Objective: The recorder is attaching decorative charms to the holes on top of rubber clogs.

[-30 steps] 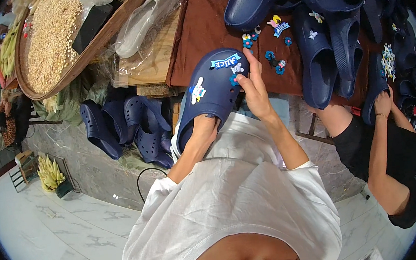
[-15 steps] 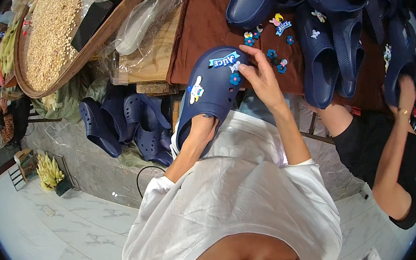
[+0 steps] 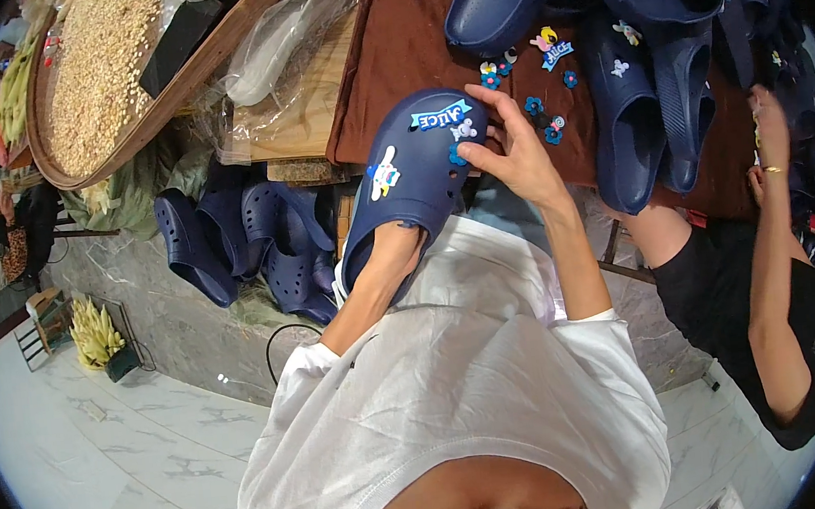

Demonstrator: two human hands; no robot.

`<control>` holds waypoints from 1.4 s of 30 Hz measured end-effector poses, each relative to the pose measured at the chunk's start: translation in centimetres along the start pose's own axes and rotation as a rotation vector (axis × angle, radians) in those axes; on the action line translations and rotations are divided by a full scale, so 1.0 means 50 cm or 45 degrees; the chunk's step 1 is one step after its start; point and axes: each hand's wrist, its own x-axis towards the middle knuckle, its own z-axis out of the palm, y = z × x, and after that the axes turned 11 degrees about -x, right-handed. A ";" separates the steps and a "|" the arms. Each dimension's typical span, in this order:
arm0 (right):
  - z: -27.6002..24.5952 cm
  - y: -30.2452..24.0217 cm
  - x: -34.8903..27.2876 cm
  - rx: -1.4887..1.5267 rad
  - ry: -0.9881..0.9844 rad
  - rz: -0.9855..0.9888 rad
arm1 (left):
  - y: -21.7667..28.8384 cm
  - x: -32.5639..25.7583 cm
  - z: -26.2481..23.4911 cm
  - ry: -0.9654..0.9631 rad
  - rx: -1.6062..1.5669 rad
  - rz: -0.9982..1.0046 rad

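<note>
A navy clog is held up in front of me over my lap, its toe pointing away. My left hand is pushed into its opening and supports it from inside, fingers hidden. Fixed to the clog's top are a blue banner charm, a white rabbit-like charm, a small pale animal charm and a blue flower charm. My right hand grips the clog's right side, thumb at the flower charm, fingers along the toe edge.
Loose charms lie on the brown cloth. Navy clogs stand to the right, others at the left. A grain-filled woven tray is far left. At right, a co-worker's hand works near more clogs.
My right thumb has slid from near the pale animal charm down to the flower charm. The clog stays nearly still. The co-worker's hand has moved away from a clog at the right.
</note>
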 end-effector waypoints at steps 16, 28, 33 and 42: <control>0.008 0.011 0.004 -0.134 0.113 0.032 | 0.009 -0.019 0.005 0.182 0.456 0.013; -0.080 0.006 -0.023 -1.264 0.652 -0.143 | 0.023 -0.015 -0.002 0.159 0.125 0.023; -0.088 0.041 -0.013 -1.446 0.644 -0.110 | 0.017 0.006 -0.014 0.009 0.032 -0.045; -0.087 0.049 0.004 -1.343 0.600 -0.330 | 0.032 0.001 0.020 -0.113 -0.090 -0.097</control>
